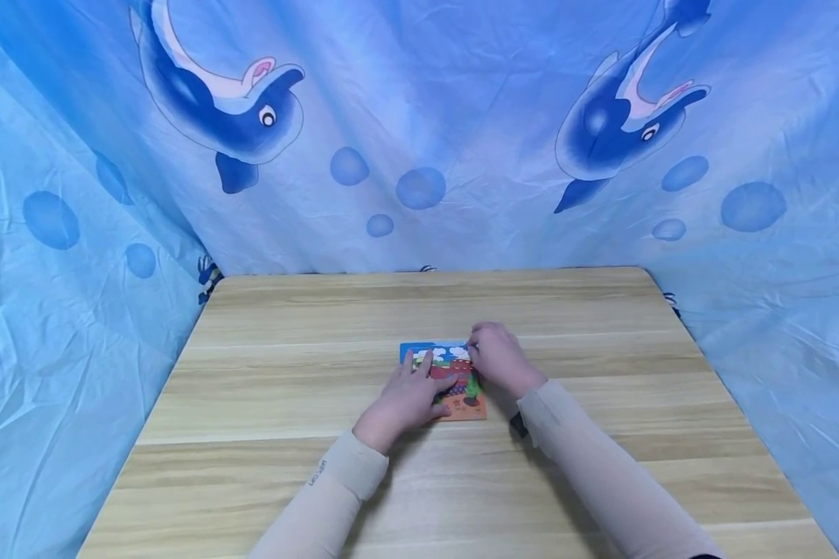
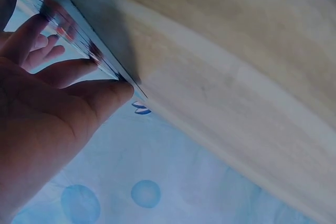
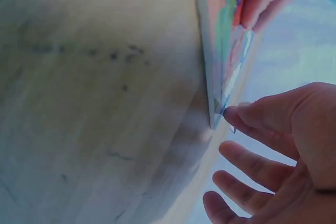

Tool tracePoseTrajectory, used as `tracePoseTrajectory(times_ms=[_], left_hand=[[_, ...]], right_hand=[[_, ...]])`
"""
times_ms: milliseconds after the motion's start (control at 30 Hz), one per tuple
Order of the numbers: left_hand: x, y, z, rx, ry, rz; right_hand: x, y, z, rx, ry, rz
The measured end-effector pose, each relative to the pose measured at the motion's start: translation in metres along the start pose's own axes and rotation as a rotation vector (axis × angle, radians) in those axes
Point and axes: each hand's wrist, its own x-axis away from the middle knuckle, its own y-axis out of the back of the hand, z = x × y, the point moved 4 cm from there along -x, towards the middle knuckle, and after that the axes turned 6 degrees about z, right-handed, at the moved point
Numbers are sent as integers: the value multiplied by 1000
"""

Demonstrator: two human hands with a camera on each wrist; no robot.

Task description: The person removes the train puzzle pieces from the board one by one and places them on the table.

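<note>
A small, colourful picture puzzle board (image 1: 475, 411) lies flat on the wooden table, showing blue sky, white clouds, a red shape and orange ground. My left hand (image 1: 407, 392) rests on it with spread fingers; in the left wrist view the thumb (image 2: 113, 95) touches the near edge. At the far right corner, my right hand (image 1: 499, 359) pinches a thin puzzle piece (image 3: 233, 129) between thumb and forefinger. Its other fingers (image 3: 249, 163) are loosely bent, off the board. The piece's picture is mostly hidden by the fingertips.
The wood-grain table (image 1: 287, 388) spreads around the board on all sides. A blue curtain (image 1: 419, 93) printed with dolphins and bubbles hangs behind it and along both sides. A small dark object (image 1: 519, 425) shows by the right cuff.
</note>
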Motion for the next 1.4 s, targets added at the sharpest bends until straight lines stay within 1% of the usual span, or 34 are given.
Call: tracePoseTrajectory(times_ms=[133, 300, 367, 533, 633, 733, 867, 1133, 1267, 1400], left_hand=[[-1, 1, 0, -3, 13, -11], [-2, 0, -2, -12, 11, -1], [-2, 1, -2, -18, 14, -2], [-3, 1, -2, -22, 22, -10], [-3, 0, -1, -15, 21, -8], [-3, 0, -1, -2, 20, -3], [-3, -3, 1, 6, 13, 4], [-2, -5, 2, -3, 7, 13], [-1, -4, 0, 3, 6, 19], [0, -3, -1, 17, 12, 25]], right_hand=[[-4, 2, 0, -97, 10, 10], [-7, 0, -6, -203, -50, 45], [-7, 0, -8, -238, -62, 46], [-5, 3, -12, -335, -52, 19], [-2, 5, -13, -413, -83, 15], [0, 6, -13, -478, -116, 30], [1, 4, -11, -501, -120, 53], [5, 1, -13, -518, -68, 106], [10, 8, -23, -524, -47, 86], [19, 17, -42, -534, -69, 68]])
